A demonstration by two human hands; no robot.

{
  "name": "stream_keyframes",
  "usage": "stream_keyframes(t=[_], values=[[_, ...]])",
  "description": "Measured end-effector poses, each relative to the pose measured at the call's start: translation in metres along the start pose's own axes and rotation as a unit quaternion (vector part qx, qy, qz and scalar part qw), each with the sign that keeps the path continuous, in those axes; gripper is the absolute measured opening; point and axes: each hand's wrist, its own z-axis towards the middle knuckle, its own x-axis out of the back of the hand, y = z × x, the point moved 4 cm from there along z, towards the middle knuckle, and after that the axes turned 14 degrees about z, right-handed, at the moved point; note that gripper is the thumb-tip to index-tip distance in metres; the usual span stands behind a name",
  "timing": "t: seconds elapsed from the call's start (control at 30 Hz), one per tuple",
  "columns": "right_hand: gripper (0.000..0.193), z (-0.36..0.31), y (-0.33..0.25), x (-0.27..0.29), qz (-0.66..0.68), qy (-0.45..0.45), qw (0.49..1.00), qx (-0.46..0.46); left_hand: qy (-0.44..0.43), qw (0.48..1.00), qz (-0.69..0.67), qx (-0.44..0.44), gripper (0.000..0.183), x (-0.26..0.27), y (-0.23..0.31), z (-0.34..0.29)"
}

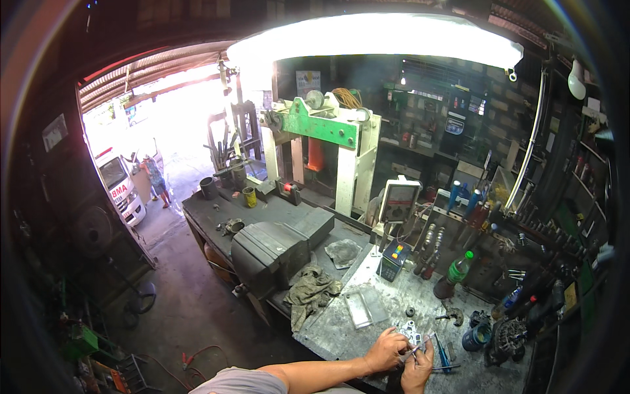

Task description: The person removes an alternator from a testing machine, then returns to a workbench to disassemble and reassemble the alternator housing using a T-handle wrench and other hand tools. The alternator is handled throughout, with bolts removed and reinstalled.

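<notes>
Over the near edge of the metal-topped workbench (pixel 328 328), my left hand (pixel 386 350) and my right hand (pixel 417 374) meet. Their fingers are pinched around something small and thin, which they mostly hide. Just beyond the fingertips lies a silvery metal bracket (pixel 411 330). To the right of my right hand are a blue-handled tool (pixel 443 355) and a thin dark rod (pixel 448 367). A small dark ring (pixel 410 312) sits farther back, with a curved metal part (pixel 453 316) to its right.
A shallow tray (pixel 359 309) and a dirty rag (pixel 311 291) lie left of my hands, beside a large bench vise (pixel 269 253). On the right stand a green-capped bottle (pixel 455 272), a blue can (pixel 474 338) and an alternator (pixel 508 339). Behind rises a green-and-white press (pixel 321 129).
</notes>
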Motion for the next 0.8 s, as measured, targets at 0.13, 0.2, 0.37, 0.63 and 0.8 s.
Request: stream_keyframes(t=[0.13, 0.2, 0.37, 0.63, 0.8], values=[[0.02, -0.001, -0.008, 0.0, 0.046, 0.042, 0.992, 0.112, 0.045, 0.997, 0.042, -0.038, 0.03, 0.007, 0.007, -0.004], [0.019, -0.003, -0.013, -0.002, 0.034, 0.045, 0.979, 0.197, 0.068, 0.995, 0.038, -0.064, 0.027, 0.01, 0.011, -0.007], [0.02, -0.006, -0.002, 0.0, 0.065, 0.023, 0.998, 0.012, 0.028, 0.999, -0.005, -0.022, 0.025, 0.007, 0.008, -0.003], [0.025, -0.005, -0.012, 0.0, 0.12, 0.023, 0.992, 0.026, 0.023, 0.997, 0.049, -0.061, 0.041, 0.0, 0.008, -0.003], [0.024, -0.007, 0.004, -0.004, -0.034, 0.021, 0.991, 0.125, 0.027, 0.997, 0.055, -0.043, 0.042, 0.002, 0.002, -0.003]])
